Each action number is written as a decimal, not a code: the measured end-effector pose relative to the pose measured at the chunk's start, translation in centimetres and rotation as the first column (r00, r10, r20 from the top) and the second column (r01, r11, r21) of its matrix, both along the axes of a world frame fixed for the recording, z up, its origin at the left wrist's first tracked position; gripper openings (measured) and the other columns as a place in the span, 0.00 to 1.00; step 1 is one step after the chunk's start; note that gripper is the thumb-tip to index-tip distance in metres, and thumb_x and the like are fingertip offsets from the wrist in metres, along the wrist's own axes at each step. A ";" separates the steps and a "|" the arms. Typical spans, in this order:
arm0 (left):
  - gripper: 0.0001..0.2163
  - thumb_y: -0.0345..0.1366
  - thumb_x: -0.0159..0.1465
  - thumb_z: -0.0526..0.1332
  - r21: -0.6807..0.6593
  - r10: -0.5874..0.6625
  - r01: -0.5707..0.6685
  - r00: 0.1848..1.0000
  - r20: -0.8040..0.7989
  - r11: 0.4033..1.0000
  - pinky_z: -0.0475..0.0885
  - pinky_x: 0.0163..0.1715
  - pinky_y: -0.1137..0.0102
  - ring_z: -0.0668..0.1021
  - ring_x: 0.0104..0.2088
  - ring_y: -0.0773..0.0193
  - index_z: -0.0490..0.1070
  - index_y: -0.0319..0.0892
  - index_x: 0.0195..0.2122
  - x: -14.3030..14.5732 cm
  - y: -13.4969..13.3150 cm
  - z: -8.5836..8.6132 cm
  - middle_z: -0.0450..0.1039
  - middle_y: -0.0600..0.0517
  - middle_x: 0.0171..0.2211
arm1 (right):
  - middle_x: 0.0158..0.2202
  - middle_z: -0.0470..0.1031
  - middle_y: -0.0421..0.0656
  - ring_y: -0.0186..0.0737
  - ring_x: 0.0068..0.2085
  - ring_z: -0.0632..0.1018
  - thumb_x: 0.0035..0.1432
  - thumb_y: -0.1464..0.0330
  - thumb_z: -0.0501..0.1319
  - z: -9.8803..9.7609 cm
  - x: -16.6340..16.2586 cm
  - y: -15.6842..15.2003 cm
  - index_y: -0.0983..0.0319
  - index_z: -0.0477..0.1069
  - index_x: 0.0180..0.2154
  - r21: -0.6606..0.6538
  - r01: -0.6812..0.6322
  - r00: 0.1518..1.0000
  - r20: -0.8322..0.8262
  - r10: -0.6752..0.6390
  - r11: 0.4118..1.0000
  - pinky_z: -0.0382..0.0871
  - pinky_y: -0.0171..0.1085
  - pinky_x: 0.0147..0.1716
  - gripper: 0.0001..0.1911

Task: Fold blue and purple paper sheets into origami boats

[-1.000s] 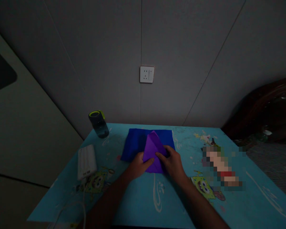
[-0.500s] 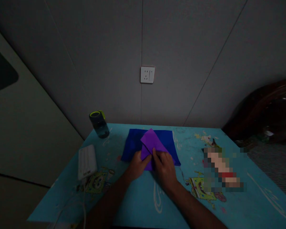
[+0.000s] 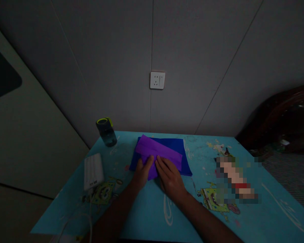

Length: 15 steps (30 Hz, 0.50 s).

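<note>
A folded sheet of purple paper (image 3: 164, 152) lies tilted over a blue sheet (image 3: 181, 145) in the middle of the table. My left hand (image 3: 141, 173) grips its lower left part, thumb on top and the other fingers mostly hidden. Beside it, my right hand (image 3: 171, 177) lies on the paper's lower middle, its fingers stretched out flat and close together, the fingertips near my left thumb. A corner of the purple paper points down between the two hands.
A dark bottle with a green rim (image 3: 106, 132) stands at the back left. In front of it lies a white power bank (image 3: 93, 171) with a white cable (image 3: 90, 216). A pixelated, blurred-out object (image 3: 236, 180) lies at right on the blue cartoon-printed table (image 3: 152, 216).
The purple paper has turned anticlockwise, its top corner swinging left, and a long folded strip now shows. My right hand's fingers have gone from bent to stretched flat on it.
</note>
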<state>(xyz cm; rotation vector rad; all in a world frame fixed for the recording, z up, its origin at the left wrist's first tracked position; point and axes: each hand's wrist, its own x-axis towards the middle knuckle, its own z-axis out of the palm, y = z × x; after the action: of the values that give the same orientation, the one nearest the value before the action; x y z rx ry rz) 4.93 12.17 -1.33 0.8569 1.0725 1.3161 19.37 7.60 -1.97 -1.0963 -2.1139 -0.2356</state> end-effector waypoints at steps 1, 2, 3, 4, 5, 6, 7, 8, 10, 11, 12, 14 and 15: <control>0.22 0.47 0.53 0.70 -0.002 0.017 -0.017 1.000 0.000 1.000 0.76 0.44 0.65 0.81 0.43 0.54 0.73 0.40 0.46 0.0 0.2 0.0 0.81 0.46 0.39 | 0.64 0.64 0.49 0.51 0.64 0.65 0.62 0.78 0.51 0.0 0.1 0.1 0.60 0.49 0.68 -0.016 -0.027 1.000 -0.015 0.027 0.999 0.66 0.55 0.60 0.34; 0.23 0.47 0.53 0.70 -0.005 0.031 -0.031 1.000 -0.004 0.999 0.76 0.45 0.65 0.81 0.44 0.53 0.73 0.40 0.46 0.1 0.3 -0.1 0.81 0.46 0.40 | 0.63 0.65 0.49 0.50 0.64 0.65 0.62 0.78 0.51 0.0 0.1 0.2 0.59 0.51 0.68 -0.032 -0.059 0.997 -0.043 0.058 0.998 0.66 0.56 0.60 0.34; 0.23 0.48 0.53 0.70 -0.011 0.043 -0.043 0.999 -0.012 0.999 0.76 0.46 0.64 0.81 0.45 0.53 0.73 0.40 0.46 0.1 0.4 -0.1 0.81 0.46 0.40 | 0.63 0.66 0.48 0.49 0.64 0.65 0.63 0.78 0.51 0.0 0.3 0.4 0.59 0.52 0.67 -0.049 -0.092 0.992 -0.086 0.087 0.995 0.66 0.56 0.60 0.33; 0.23 0.48 0.54 0.70 -0.018 0.049 -0.049 0.999 -0.020 0.999 0.75 0.47 0.64 0.81 0.46 0.52 0.73 0.40 0.46 0.1 0.5 -0.1 0.81 0.45 0.41 | 0.62 0.67 0.48 0.48 0.64 0.67 0.64 0.77 0.51 0.1 0.4 0.5 0.57 0.54 0.67 -0.066 -0.121 0.984 -0.140 0.111 0.990 0.67 0.55 0.60 0.32; 0.23 0.48 0.54 0.70 -0.027 0.051 -0.052 0.998 -0.028 0.998 0.75 0.48 0.63 0.80 0.47 0.52 0.73 0.40 0.46 0.0 0.5 0.0 0.81 0.45 0.41 | 0.61 0.69 0.47 0.47 0.62 0.68 0.64 0.77 0.51 0.2 0.6 0.6 0.56 0.55 0.66 -0.077 -0.139 0.971 -0.206 0.120 0.987 0.68 0.54 0.59 0.30; 0.23 0.48 0.54 0.70 -0.032 0.053 -0.054 0.998 -0.036 0.998 0.74 0.50 0.62 0.80 0.48 0.51 0.73 0.40 0.47 0.0 0.5 0.0 0.81 0.45 0.42 | 0.59 0.71 0.47 0.46 0.61 0.71 0.65 0.76 0.51 0.3 0.9 0.8 0.55 0.57 0.66 -0.082 -0.141 0.953 -0.281 0.112 0.987 0.69 0.53 0.58 0.29; 0.24 0.48 0.54 0.70 -0.032 0.057 -0.059 0.997 -0.044 0.998 0.73 0.51 0.61 0.79 0.49 0.51 0.73 0.40 0.47 -0.1 0.5 0.1 0.80 0.44 0.43 | 0.58 0.73 0.47 0.46 0.59 0.72 0.66 0.75 0.51 0.5 1.1 0.9 0.54 0.60 0.64 -0.087 -0.123 0.929 -0.359 0.084 0.989 0.70 0.52 0.57 0.27; 0.24 0.48 0.54 0.70 -0.025 0.066 -0.067 0.996 -0.053 0.997 0.71 0.53 0.60 0.79 0.50 0.50 0.74 0.40 0.47 -0.1 0.4 0.2 0.80 0.44 0.44 | 0.56 0.74 0.46 0.46 0.58 0.74 0.66 0.73 0.53 0.7 1.4 1.0 0.52 0.63 0.62 -0.097 -0.089 0.899 -0.436 0.038 0.991 0.70 0.52 0.57 0.25; 0.23 0.47 0.53 0.71 0.003 0.091 -0.091 0.993 -0.069 0.996 0.69 0.56 0.60 0.78 0.52 0.50 0.74 0.41 0.47 -0.3 0.2 0.4 0.79 0.44 0.46 | 0.57 0.73 0.47 0.49 0.58 0.73 0.64 0.68 0.59 1.0 1.9 1.2 0.52 0.68 0.59 -0.159 -0.003 0.812 -0.577 -0.091 0.987 0.66 0.55 0.59 0.22; 0.22 0.46 0.53 0.71 0.019 0.104 -0.103 0.992 -0.076 0.994 0.68 0.57 0.61 0.78 0.52 0.51 0.75 0.41 0.46 -0.4 0.1 0.6 0.79 0.44 0.47 | 0.59 0.72 0.47 0.51 0.59 0.71 0.62 0.65 0.62 1.1 2.1 1.4 0.52 0.68 0.59 -0.217 0.023 0.749 -0.643 -0.161 0.976 0.64 0.57 0.59 0.23; 0.21 0.46 0.53 0.71 0.035 0.114 -0.111 0.990 -0.083 0.993 0.67 0.57 0.61 0.77 0.52 0.51 0.75 0.42 0.45 -0.4 0.0 0.8 0.79 0.44 0.47 | 0.61 0.69 0.48 0.53 0.60 0.70 0.59 0.62 0.65 1.2 2.3 1.7 0.53 0.67 0.60 -0.285 0.026 0.672 -0.705 -0.228 0.958 0.62 0.59 0.60 0.27; 0.21 0.45 0.52 0.72 0.063 0.107 -0.101 0.990 -0.093 0.993 0.67 0.56 0.62 0.78 0.51 0.51 0.76 0.42 0.43 -0.5 -0.1 1.1 0.80 0.44 0.46 | 0.62 0.66 0.50 0.55 0.60 0.70 0.53 0.58 0.69 1.3 2.6 2.1 0.55 0.63 0.62 -0.403 -0.075 0.487 -0.813 -0.319 0.912 0.63 0.59 0.59 0.36; 0.20 0.46 0.51 0.72 0.073 0.086 -0.080 0.992 -0.092 0.994 0.68 0.55 0.61 0.79 0.50 0.51 0.77 0.41 0.42 -0.6 -0.1 1.3 0.80 0.44 0.44 | 0.61 0.68 0.51 0.54 0.58 0.72 0.52 0.57 0.70 1.4 2.7 2.3 0.56 0.63 0.62 -0.437 -0.179 0.402 -0.850 -0.340 0.881 0.65 0.57 0.57 0.38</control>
<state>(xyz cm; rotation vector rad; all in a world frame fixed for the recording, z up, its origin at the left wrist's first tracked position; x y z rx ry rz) 4.36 12.04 0.00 0.9434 1.1532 1.4004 22.04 9.95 -0.61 -1.1898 -1.0542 0.7687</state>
